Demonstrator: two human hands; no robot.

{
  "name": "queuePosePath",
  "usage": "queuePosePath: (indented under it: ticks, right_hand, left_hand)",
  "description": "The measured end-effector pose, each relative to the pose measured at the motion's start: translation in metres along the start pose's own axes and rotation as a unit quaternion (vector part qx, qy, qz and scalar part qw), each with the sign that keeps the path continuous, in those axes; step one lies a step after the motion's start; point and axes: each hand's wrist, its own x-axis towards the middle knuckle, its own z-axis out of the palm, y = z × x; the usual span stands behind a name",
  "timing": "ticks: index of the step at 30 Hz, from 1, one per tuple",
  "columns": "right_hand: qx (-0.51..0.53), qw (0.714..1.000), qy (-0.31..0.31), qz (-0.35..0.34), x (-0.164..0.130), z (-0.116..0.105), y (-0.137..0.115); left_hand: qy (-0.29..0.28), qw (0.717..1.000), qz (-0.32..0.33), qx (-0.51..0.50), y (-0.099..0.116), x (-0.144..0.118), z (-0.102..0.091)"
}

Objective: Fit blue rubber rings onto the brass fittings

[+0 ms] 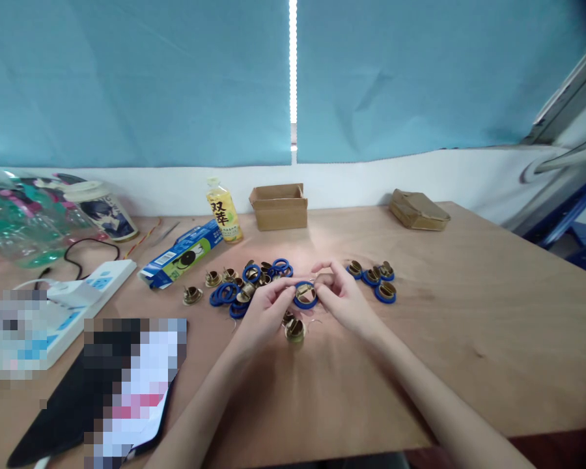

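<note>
Both hands met over the desk: left hand and right hand each kept a closed fingertip grip on one blue-ringed brass fitting, loose pile just behind.

Matt wooden table, brassy fittings

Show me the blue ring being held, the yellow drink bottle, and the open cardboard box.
Blue ring point(305, 302), head view, on its lower front rim.
Yellow drink bottle point(223, 212), head view, on its label.
Open cardboard box point(279, 213), head view, on its front wall.
</note>
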Motion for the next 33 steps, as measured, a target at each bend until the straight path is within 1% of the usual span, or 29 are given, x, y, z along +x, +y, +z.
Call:
queuePosePath:
  ticks: [3, 5, 8, 11, 13, 15, 19, 22, 24, 26, 28, 29, 30, 33]
  right_hand:
    - [-0.021, 0.999, 0.020, -0.021, 0.001, -0.002, 0.004]
    - [-0.067, 0.996, 0.038, -0.050, 0.001, -0.004, 0.004]
    - [-0.161, 0.981, 0.046, -0.100, 0.000, -0.006, 0.003]
    - [-0.213, 0.968, 0.037, -0.131, -0.001, -0.007, 0.001]
    - [-0.215, 0.967, 0.029, -0.131, -0.001, -0.006, 0.000]
    - [-0.206, 0.972, 0.017, -0.116, -0.001, -0.005, -0.002]
    - [-0.172, 0.982, 0.000, -0.075, -0.001, -0.002, -0.005]
    - [-0.124, 0.991, 0.027, -0.049, 0.000, -0.002, -0.005]
    - [-0.107, 0.992, 0.054, -0.050, 0.002, -0.004, -0.004]
    - [-0.118, 0.988, 0.082, -0.061, 0.005, -0.008, -0.003]
    - [-0.168, 0.979, 0.101, -0.062, 0.007, -0.012, 0.000]
    - [-0.213, 0.970, 0.105, -0.055, 0.008, -0.015, 0.002]
    - [-0.273, 0.955, 0.103, -0.042, 0.009, -0.018, 0.004]
    - [-0.448, 0.891, 0.070, 0.013, 0.009, -0.025, 0.012]
  left_hand:
    - [-0.025, 0.999, -0.033, -0.019, -0.001, 0.000, 0.002]
    - [-0.039, 0.997, -0.056, -0.026, -0.002, -0.001, 0.003]
    - [-0.034, 0.996, -0.077, -0.037, -0.002, -0.001, 0.006]
    - [-0.022, 0.992, -0.086, -0.094, -0.005, 0.001, 0.007]
    - [-0.011, 0.987, -0.086, -0.135, -0.009, 0.002, 0.008]
    - [-0.005, 0.986, -0.074, -0.150, -0.013, 0.003, 0.008]
    - [0.008, 0.993, -0.030, -0.112, -0.017, 0.003, 0.009]
    - [0.022, 0.996, -0.013, -0.088, -0.012, 0.003, 0.009]
    - [0.037, 0.997, 0.003, -0.071, -0.008, 0.002, 0.008]
    - [0.053, 0.997, 0.014, -0.052, -0.004, 0.002, 0.007]
    - [0.062, 0.997, 0.017, -0.039, -0.003, 0.002, 0.006]
    - [0.067, 0.997, 0.018, -0.037, -0.003, 0.002, 0.005]
    - [0.071, 0.997, 0.019, -0.036, -0.003, 0.002, 0.005]
    - [0.084, 0.995, 0.023, -0.043, -0.006, 0.003, 0.003]
